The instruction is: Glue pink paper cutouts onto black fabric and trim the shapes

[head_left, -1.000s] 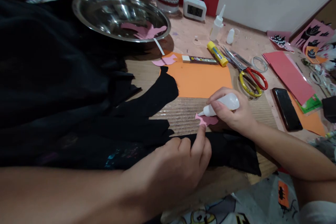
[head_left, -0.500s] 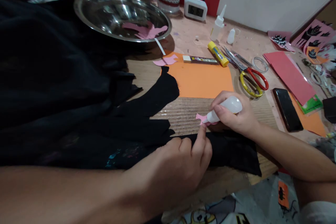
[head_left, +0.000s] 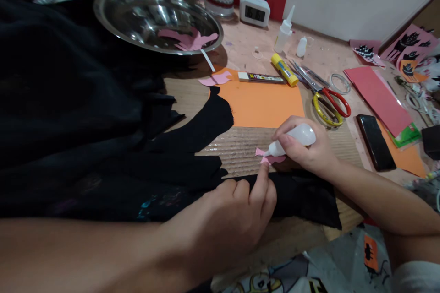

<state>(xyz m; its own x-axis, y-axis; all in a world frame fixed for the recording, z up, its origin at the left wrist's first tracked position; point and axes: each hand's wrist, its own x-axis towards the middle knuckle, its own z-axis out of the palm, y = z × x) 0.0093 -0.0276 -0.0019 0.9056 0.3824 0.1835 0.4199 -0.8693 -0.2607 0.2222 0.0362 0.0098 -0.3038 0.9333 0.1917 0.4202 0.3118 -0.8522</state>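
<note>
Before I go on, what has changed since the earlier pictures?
The right hand moved the white squeeze bottle: its nozzle went down and right across the pink cutout toward the left hand, then slightly back up and left. Nothing was taken hold of or let go. The left index finger stayed at the cutout's lower edge; scissors and metal bowl stayed put.

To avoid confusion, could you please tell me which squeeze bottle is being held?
The tilted bottle in the right hand; the long-nozzled bottle and the smallest bottle are on the table.
</note>
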